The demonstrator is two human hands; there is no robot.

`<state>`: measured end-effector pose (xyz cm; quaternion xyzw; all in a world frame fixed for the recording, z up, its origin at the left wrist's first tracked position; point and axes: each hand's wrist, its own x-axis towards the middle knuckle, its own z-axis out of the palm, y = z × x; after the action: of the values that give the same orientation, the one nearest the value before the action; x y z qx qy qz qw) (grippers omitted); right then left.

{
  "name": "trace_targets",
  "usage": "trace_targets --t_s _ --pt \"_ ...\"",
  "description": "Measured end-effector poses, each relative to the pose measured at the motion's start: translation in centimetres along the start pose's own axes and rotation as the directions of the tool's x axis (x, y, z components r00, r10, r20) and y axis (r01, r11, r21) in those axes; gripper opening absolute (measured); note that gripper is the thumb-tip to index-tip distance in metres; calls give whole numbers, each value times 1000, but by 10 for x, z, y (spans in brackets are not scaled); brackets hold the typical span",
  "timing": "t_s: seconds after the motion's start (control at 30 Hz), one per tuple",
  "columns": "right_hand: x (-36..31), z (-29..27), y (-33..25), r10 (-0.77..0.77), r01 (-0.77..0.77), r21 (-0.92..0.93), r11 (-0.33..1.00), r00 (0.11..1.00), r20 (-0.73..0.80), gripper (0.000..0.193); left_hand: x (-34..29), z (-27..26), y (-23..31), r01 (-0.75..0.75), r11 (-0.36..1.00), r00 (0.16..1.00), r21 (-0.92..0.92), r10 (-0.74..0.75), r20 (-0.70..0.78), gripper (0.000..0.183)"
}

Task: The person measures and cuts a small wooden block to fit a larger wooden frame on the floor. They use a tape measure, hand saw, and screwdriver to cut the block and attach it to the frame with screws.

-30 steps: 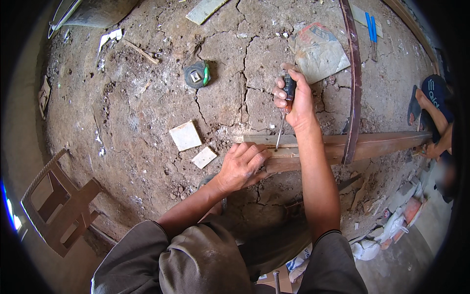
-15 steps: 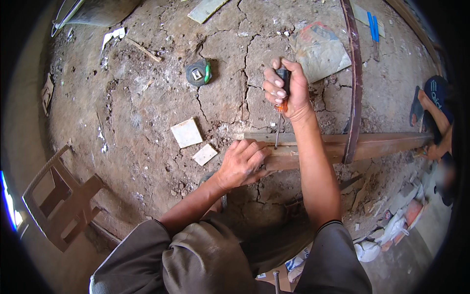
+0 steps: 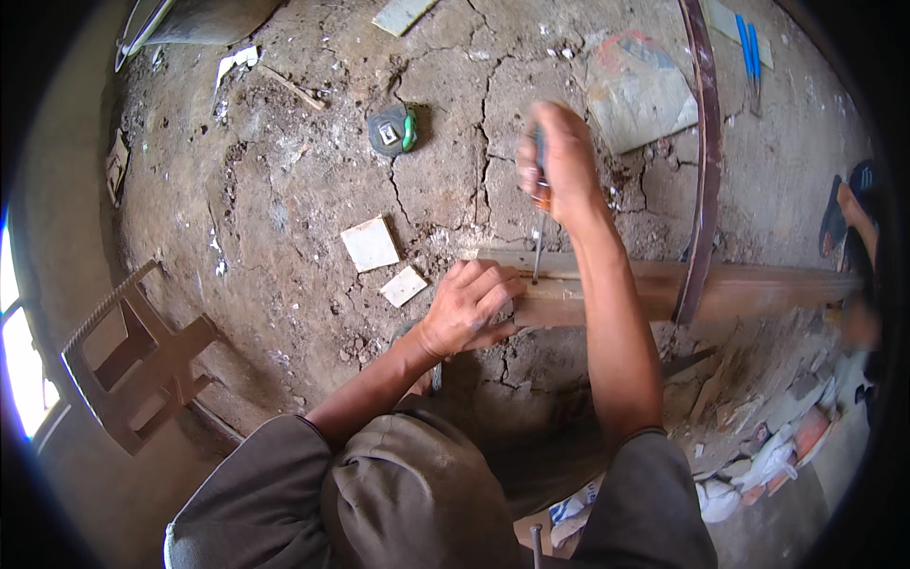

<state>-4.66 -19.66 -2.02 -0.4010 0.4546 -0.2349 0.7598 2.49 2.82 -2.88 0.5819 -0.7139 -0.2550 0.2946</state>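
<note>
My right hand (image 3: 566, 166), smeared by motion, is closed around the dark and orange handle of a screwdriver (image 3: 539, 242). Its thin shaft points down, and the tip meets the upper face of a long brown wooden beam (image 3: 626, 289) near a groove. At the beam's left end, my left hand (image 3: 471, 303) is wrapped over the wood with bent fingers, close to the screwdriver tip. The underside of that grip is hidden. Two pale square tile pieces, the larger tile (image 3: 370, 244) and the smaller tile (image 3: 404, 285), lie left of my left hand.
On the cracked dirt floor lies a tape measure (image 3: 391, 130). A dark strip (image 3: 703, 171) crosses the beam on the right. Beyond it rest blue-handled tools (image 3: 749, 52). A brown frame (image 3: 137, 356) stands at left. Another person's foot (image 3: 858, 218) shows far right, above rubble (image 3: 777, 455).
My right hand has shifted slightly and turned on the screwdriver handle, now blurred. My left hand keeps its hold on the beam. The whole view has swung a little, moving the floor things rightward.
</note>
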Motion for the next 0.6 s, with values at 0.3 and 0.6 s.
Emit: trace_targets --t_s 0.3,0.6 --pt "8 23 10 74 -106 67 992 926 370 26 -2 0 0 45 999 999 -1 -45 20 64" --pt "25 -20 30 136 -316 385 867 894 427 26 1 -10 20 168 984 983 -51 -164 78 62"
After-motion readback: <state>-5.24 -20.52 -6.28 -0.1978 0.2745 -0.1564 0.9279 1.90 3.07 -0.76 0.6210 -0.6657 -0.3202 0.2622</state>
